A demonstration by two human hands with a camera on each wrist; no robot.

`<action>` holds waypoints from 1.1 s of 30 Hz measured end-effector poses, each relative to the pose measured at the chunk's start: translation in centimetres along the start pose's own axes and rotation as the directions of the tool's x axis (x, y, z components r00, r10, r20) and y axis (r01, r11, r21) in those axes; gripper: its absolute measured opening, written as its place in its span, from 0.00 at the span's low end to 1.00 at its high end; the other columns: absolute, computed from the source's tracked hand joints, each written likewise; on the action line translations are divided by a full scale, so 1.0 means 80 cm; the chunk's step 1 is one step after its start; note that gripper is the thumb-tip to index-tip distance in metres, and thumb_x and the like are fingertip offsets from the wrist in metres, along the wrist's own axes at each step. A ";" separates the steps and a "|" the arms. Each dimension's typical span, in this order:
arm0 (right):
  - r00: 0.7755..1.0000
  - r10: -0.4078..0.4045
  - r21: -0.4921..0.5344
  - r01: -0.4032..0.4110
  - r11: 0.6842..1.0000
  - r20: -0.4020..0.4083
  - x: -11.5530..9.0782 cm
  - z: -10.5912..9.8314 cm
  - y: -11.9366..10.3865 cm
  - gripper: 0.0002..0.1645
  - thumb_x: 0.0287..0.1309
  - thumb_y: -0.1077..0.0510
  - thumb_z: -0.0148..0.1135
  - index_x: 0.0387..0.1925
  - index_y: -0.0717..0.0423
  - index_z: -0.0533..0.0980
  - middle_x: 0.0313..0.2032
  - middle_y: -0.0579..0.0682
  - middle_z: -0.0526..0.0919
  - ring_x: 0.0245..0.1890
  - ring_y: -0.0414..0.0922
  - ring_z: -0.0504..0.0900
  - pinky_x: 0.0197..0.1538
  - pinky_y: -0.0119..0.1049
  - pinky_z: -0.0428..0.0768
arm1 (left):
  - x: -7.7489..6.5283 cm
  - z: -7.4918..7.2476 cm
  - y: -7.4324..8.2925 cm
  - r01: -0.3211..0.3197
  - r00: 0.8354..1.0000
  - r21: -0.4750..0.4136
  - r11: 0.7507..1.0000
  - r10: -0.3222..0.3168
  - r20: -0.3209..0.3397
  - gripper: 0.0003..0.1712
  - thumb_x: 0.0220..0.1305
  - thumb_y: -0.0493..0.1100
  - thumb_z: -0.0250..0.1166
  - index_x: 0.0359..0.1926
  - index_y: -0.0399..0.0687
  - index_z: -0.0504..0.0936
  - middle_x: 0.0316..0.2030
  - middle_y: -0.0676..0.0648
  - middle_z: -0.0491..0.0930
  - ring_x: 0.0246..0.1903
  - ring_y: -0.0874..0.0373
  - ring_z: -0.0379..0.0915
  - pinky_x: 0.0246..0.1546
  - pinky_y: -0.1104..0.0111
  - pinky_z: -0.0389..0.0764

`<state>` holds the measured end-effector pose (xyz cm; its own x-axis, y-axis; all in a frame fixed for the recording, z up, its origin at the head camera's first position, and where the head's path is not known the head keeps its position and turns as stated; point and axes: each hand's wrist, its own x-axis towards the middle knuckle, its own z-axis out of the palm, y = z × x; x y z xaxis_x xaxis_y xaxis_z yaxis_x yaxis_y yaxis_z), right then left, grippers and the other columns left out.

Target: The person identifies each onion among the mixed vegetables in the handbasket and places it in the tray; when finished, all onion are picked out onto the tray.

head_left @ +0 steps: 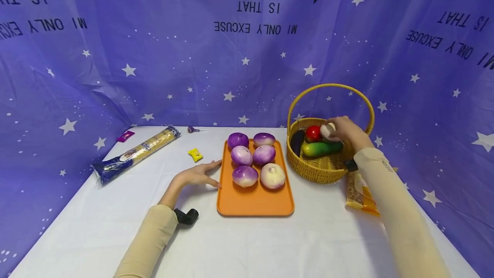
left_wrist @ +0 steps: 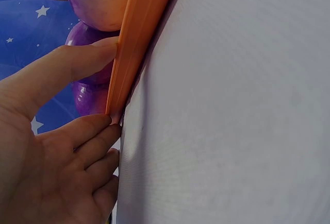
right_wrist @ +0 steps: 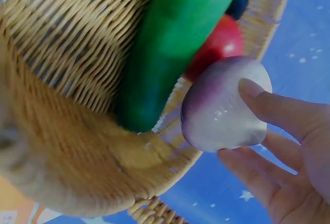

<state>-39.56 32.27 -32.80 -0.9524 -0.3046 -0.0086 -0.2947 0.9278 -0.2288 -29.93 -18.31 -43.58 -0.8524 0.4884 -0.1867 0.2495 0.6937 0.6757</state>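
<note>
In the head view my right hand (head_left: 344, 131) is over the back right of the wicker basket (head_left: 317, 176). It pinches a white-and-purple turnip (right_wrist: 224, 105) between thumb and fingers. Beside that turnip in the basket are a red tomato (head_left: 313, 134), a green cucumber (head_left: 322, 149) and a dark eggplant (head_left: 296, 142). My left hand (head_left: 197, 175) touches the left rim of an orange tray (head_left: 254, 206), fingers spread and thumb (left_wrist: 93, 59) against the edge. Several purple-and-white turnips (head_left: 245, 176) lie on the tray, paler ones among them.
A long blue-and-gold packet (head_left: 137, 154) lies at the left, near a small purple wrapper (head_left: 125, 136). A yellow wrapped candy (head_left: 195, 155) and a lollipop (head_left: 193, 130) lie behind my left hand. An orange snack bag (head_left: 359, 194) sits partly under my right forearm.
</note>
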 end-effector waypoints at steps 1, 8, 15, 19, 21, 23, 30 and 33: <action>0.999 -0.031 -0.014 0.030 0.999 -0.020 -0.002 0.000 -0.002 0.29 0.54 0.65 0.66 0.59 0.65 0.73 0.54 0.73 0.73 0.58 0.73 0.63 0.52 0.65 0.70 | -0.001 0.000 0.000 -0.002 1.000 0.001 1.000 0.002 -0.001 0.56 0.53 0.56 0.71 0.76 0.49 0.51 0.72 0.34 0.48 0.71 0.39 0.43 0.69 0.45 0.45; 0.976 -0.152 0.003 0.154 0.988 -0.156 -0.022 0.005 -0.023 0.30 0.50 0.64 0.71 0.57 0.64 0.75 0.26 0.57 0.76 0.28 0.53 0.70 0.31 0.45 0.69 | -0.003 -0.002 0.001 0.008 1.000 0.001 1.000 -0.008 -0.001 0.55 0.53 0.55 0.71 0.75 0.49 0.51 0.72 0.34 0.48 0.71 0.39 0.42 0.69 0.45 0.44; 0.928 -0.244 0.059 0.270 0.961 -0.281 -0.053 0.015 -0.060 0.31 0.51 0.67 0.70 0.59 0.61 0.74 0.31 0.56 0.79 0.27 0.48 0.71 0.30 0.42 0.70 | -0.001 0.000 -0.002 0.002 1.000 -0.004 1.000 -0.002 -0.004 0.56 0.53 0.56 0.71 0.76 0.49 0.51 0.72 0.34 0.48 0.71 0.39 0.43 0.69 0.44 0.45; 0.884 -0.308 0.076 0.355 0.932 -0.351 -0.070 0.024 -0.088 0.33 0.49 0.69 0.71 0.59 0.60 0.74 0.45 0.58 0.82 0.31 0.51 0.74 0.34 0.42 0.73 | 0.000 0.000 -0.002 0.001 1.000 -0.007 1.000 -0.001 -0.003 0.56 0.53 0.56 0.71 0.76 0.49 0.51 0.72 0.35 0.49 0.71 0.40 0.43 0.69 0.45 0.45; 0.860 -0.341 0.071 0.394 0.916 -0.380 -0.077 0.029 -0.101 0.33 0.47 0.69 0.72 0.58 0.60 0.75 0.48 0.57 0.82 0.31 0.50 0.75 0.34 0.42 0.74 | 0.000 0.000 -0.002 0.004 1.000 -0.007 1.000 -0.004 -0.001 0.56 0.53 0.56 0.71 0.76 0.49 0.51 0.73 0.35 0.48 0.71 0.40 0.42 0.69 0.44 0.45; 0.837 -0.370 0.069 0.431 0.900 -0.402 -0.084 0.035 -0.113 0.34 0.46 0.70 0.73 0.58 0.60 0.75 0.51 0.58 0.81 0.30 0.50 0.75 0.34 0.43 0.75 | 0.000 0.000 -0.002 0.006 1.000 -0.009 1.000 -0.006 -0.002 0.56 0.53 0.56 0.71 0.76 0.49 0.51 0.73 0.35 0.48 0.71 0.39 0.42 0.69 0.44 0.45; 0.800 -0.444 0.112 0.524 0.844 -0.403 -0.102 0.057 -0.151 0.35 0.48 0.68 0.73 0.60 0.60 0.74 0.59 0.62 0.75 0.54 0.59 0.78 0.50 0.52 0.80 | 0.000 0.000 -0.002 0.005 1.000 -0.001 1.000 -0.005 -0.006 0.55 0.53 0.56 0.71 0.76 0.50 0.51 0.73 0.35 0.49 0.71 0.40 0.43 0.69 0.44 0.45; 0.773 -0.494 0.105 0.574 0.812 -0.398 -0.108 0.068 -0.165 0.34 0.49 0.68 0.72 0.60 0.59 0.74 0.60 0.63 0.74 0.59 0.59 0.73 0.56 0.53 0.76 | 0.000 0.001 -0.002 0.008 1.000 -0.005 1.000 -0.008 -0.005 0.56 0.52 0.56 0.71 0.76 0.51 0.51 0.73 0.35 0.49 0.71 0.40 0.43 0.69 0.44 0.45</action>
<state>-27.01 21.48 -35.01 -0.6212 -0.6081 0.4942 -0.7776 0.5562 -0.2931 -29.98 -18.38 -43.71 -0.8568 0.4800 -0.1883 0.2403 0.6948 0.6779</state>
